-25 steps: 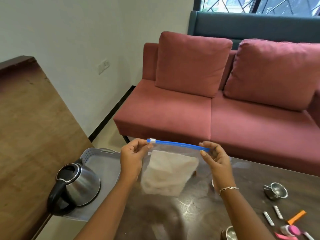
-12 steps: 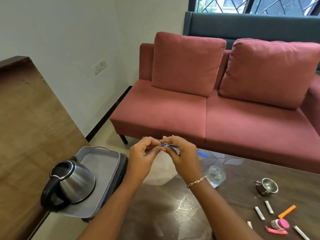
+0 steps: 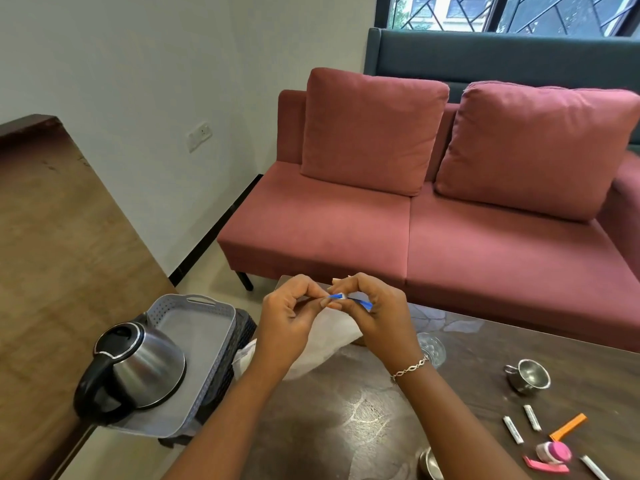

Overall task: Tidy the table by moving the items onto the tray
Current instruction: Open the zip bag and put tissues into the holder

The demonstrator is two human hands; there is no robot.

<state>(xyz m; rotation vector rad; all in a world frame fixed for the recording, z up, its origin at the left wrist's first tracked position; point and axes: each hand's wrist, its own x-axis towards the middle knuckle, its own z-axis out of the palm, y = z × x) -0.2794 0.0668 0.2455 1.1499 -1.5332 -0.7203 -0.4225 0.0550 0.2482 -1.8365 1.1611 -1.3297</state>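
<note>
Clear zip bag (image 3: 332,336) being pinched at its blue seal strip (image 3: 362,302) by both hands, above the far edge of the table (image 3: 346,427).

The strip is being held narrowly between the curled fingers of the left hand (image 3: 287,317) and of the right hand (image 3: 377,313), whose tips are almost meeting. The bag is hanging below them, and its lower part is being hidden by the left forearm. Left of the fingers and lower, a grey tray (image 3: 194,303) is being occupied by a steel kettle (image 3: 138,368). Just right of the fingers, a glass (image 3: 433,348) is being partly screened by the right wrist. Further right on the table, a steel cup (image 3: 528,375), two white sticks (image 3: 512,429), an orange piece (image 3: 568,427) and a pink-and-white roll (image 3: 553,452) are lying; any print on them is too small to be read. Beyond the fingers, a red sofa (image 3: 381,230) is standing.
</note>
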